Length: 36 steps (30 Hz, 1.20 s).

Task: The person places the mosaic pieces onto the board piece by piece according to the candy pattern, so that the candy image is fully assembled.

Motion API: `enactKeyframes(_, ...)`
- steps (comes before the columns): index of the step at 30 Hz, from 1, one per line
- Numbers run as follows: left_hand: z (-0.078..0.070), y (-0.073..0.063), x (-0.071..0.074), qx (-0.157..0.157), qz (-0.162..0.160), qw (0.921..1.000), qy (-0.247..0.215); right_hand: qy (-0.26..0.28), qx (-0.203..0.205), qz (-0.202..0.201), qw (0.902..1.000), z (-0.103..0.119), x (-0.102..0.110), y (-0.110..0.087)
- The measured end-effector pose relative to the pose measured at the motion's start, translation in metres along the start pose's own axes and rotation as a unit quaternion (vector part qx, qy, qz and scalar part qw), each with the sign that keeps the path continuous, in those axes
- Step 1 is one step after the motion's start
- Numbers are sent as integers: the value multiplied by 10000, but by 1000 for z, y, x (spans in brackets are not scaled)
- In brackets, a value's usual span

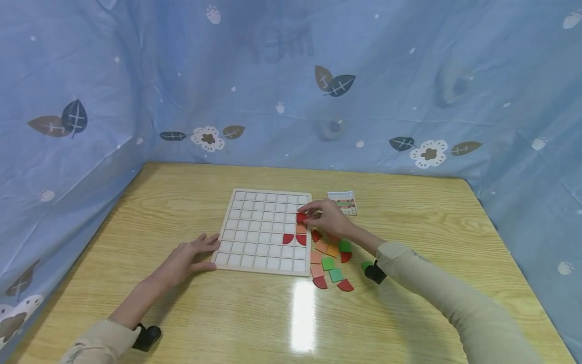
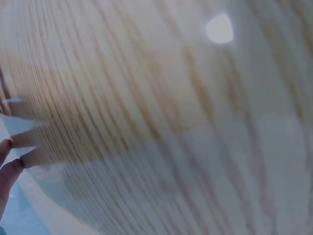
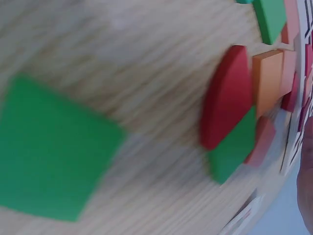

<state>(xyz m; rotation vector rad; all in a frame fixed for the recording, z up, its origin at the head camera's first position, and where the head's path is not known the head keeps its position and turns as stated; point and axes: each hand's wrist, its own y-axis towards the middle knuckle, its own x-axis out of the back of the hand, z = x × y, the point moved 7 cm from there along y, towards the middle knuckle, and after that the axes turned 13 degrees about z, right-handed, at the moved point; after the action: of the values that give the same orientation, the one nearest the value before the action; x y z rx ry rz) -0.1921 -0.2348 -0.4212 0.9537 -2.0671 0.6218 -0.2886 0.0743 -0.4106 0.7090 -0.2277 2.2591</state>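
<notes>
A white grid board (image 1: 259,248) with a pale wooden frame lies flat on the table. My left hand (image 1: 185,259) rests at the board's left edge, fingers and thumb spread. At the right column, my right hand (image 1: 328,218) pinches a red tile (image 1: 301,217) over the grid; its exact outline is partly hidden by the fingers. Just below it an orange tile (image 1: 301,229) sits in a cell. Two red quarter-circle tiles, one left (image 1: 288,238) and one right (image 1: 301,239), lie in the row beneath. The left wrist view shows only fingertips (image 2: 11,169) and wood grain.
Loose tiles lie right of the board: several red quarter-circles (image 1: 345,285), green squares (image 1: 336,275) and orange squares (image 1: 332,251). One green square (image 3: 58,152) lies apart, under the right wrist. A printed pattern card (image 1: 334,195) is behind the right hand. Blue cloth (image 1: 282,91) hangs behind the table.
</notes>
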Motion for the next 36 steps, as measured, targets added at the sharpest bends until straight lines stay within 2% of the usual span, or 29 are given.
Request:
enactKeyframes(3,2,1,-1,23,33,10000,-18,-173,162,-2,9997,4,-2,7)
enactKeyframes(9,4,3,-3,92,104,9999,-69,-412,-310,97,9986,4,-4,19)
enactKeyframes(11,5,3,-3,124,111,9998,-87,-478,-358,135,9981,5,-5,23)
enactKeyframes(20,5,1,-1,170,96,9998,-24,-841,-345,352,9952,8,-8,29)
enactKeyframes(26,5,1,0,174,102,9998,-44,-839,-334,461,9949,6,-8,30)
enactKeyframes(36,5,2,0,180,103,9998,-54,-1091,-126,312,9935,5,-11,33)
